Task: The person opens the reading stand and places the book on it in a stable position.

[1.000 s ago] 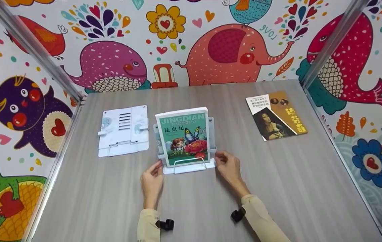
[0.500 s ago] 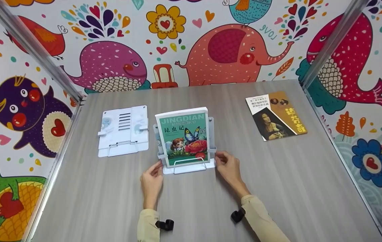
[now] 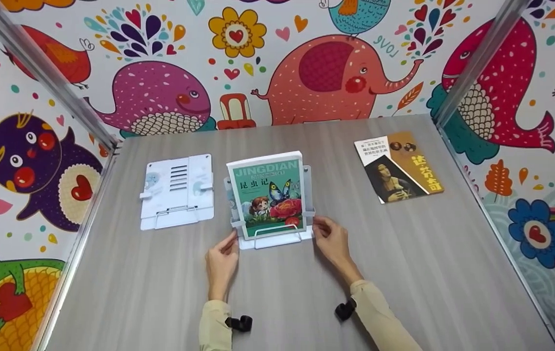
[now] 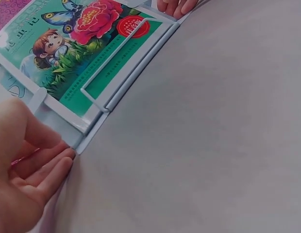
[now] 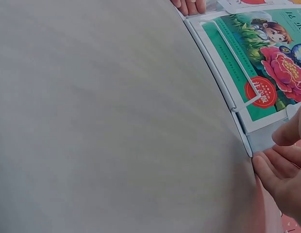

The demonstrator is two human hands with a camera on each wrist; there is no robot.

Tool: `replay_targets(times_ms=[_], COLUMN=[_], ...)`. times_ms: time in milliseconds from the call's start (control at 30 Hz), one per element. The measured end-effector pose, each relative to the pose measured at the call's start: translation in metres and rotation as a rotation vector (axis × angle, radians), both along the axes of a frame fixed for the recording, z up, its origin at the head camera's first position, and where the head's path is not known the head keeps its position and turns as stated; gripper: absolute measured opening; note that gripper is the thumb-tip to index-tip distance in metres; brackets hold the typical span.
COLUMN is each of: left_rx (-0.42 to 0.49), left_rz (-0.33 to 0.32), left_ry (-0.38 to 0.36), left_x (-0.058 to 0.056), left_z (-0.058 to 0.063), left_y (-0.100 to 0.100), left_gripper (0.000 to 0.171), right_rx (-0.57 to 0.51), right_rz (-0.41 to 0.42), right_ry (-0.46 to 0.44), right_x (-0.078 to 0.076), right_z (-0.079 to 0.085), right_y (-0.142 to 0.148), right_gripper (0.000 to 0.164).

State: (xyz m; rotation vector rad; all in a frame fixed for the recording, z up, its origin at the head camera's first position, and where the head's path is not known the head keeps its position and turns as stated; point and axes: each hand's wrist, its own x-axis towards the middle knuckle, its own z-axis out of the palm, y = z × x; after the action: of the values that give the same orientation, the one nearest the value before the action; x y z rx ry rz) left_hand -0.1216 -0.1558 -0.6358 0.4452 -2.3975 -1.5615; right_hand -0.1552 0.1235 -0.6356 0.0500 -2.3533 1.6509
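A white book stand (image 3: 277, 241) stands at the middle of the table, holding a green picture-cover book (image 3: 271, 195) upright and leaning back. Its wire bar (image 5: 236, 63) crosses the book's lower front, and side clips flank the cover. My left hand (image 3: 221, 265) grips the stand's lower left corner, with the fingertips (image 4: 68, 154) right at the edge. At the opposite lower corner, my right hand (image 3: 332, 243) holds the stand between thumb and fingers (image 5: 267, 170). The undersides of the fingers are partly hidden.
Left of the hands, a second white book stand (image 3: 176, 192) lies on the table (image 3: 277, 297) without a book. A brown-and-white book (image 3: 398, 167) lies flat at the back right. Printed panels (image 3: 326, 78) in metal frames enclose the back and sides.
The stand and its book have shifted very slightly away from me, with both hands keeping their places at its corners. The head view has moved a little.
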Motion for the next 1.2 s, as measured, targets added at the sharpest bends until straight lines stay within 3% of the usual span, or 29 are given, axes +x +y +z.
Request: replay_targets(times_ms=[467, 833, 1200], left_rx=[0.035, 0.035, 0.046], left_rz=[-0.077, -0.134, -0.199], left_ry=[-0.005, -0.028, -0.063], left_x=[-0.009, -0.027, -0.046], left_z=[0.004, 0.008, 0.01], left_y=[0.009, 0.024, 0.041], left_gripper=[0.034, 0.04, 0.051], right_rx=[-0.007, -0.021, 0.021], right_rz=[-0.031, -0.052, 0.031], right_ry=[-0.006, -0.047, -0.087], right_x=[-0.003, -0.008, -0.016], right_z=[-0.002, 0.001, 0.004], right_y=[0.004, 0.014, 0.024], right_gripper=[0.023, 0.028, 0.05])
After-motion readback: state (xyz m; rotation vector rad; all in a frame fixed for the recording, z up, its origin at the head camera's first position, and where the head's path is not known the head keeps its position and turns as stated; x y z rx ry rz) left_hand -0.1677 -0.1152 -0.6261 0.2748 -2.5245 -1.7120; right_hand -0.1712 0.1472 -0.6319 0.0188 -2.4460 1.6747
